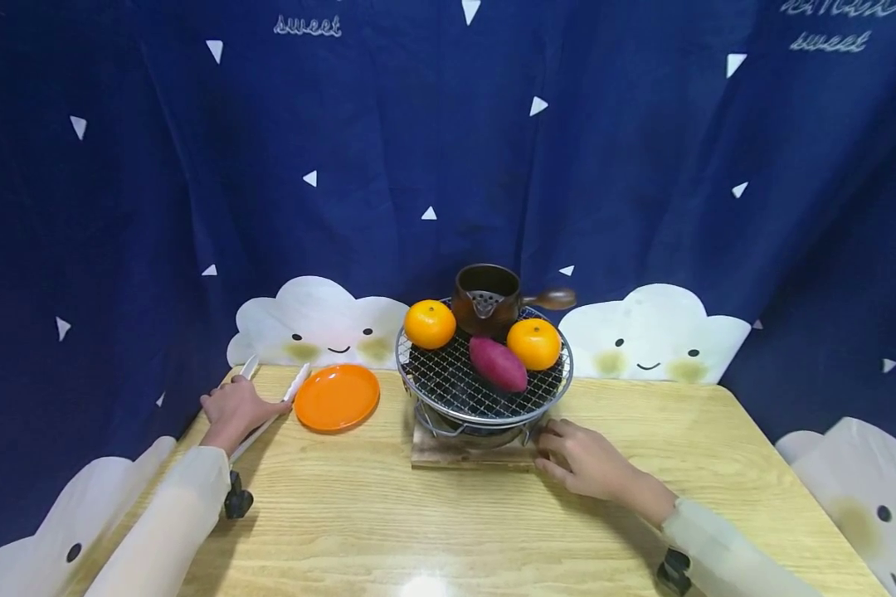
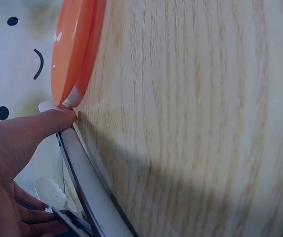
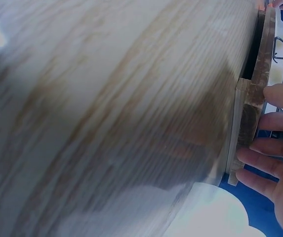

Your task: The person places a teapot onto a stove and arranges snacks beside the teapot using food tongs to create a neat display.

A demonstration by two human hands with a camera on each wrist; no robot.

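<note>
Metal tongs with white tips (image 1: 297,383) lie spread apart at the table's left. My left hand (image 1: 242,408) spans them, thumb against one arm and fingers about the other; the left wrist view shows the long tongs arm (image 2: 84,173) beside the thumb. Next to the tongs is an orange plate (image 1: 338,398). My right hand (image 1: 586,458) touches the right end of a wooden board (image 1: 448,452), its fingers only slightly bent along the board's edge (image 3: 254,101). On that board stands a round grill (image 1: 448,385) with a wire mesh top.
On the mesh sit two oranges (image 1: 430,324) (image 1: 533,344), a purple sweet potato (image 1: 499,363) and a brown pot (image 1: 485,298) whose wooden handle points right. A blue curtain (image 1: 373,149) with white clouds hangs behind and beside the wooden table (image 1: 358,522).
</note>
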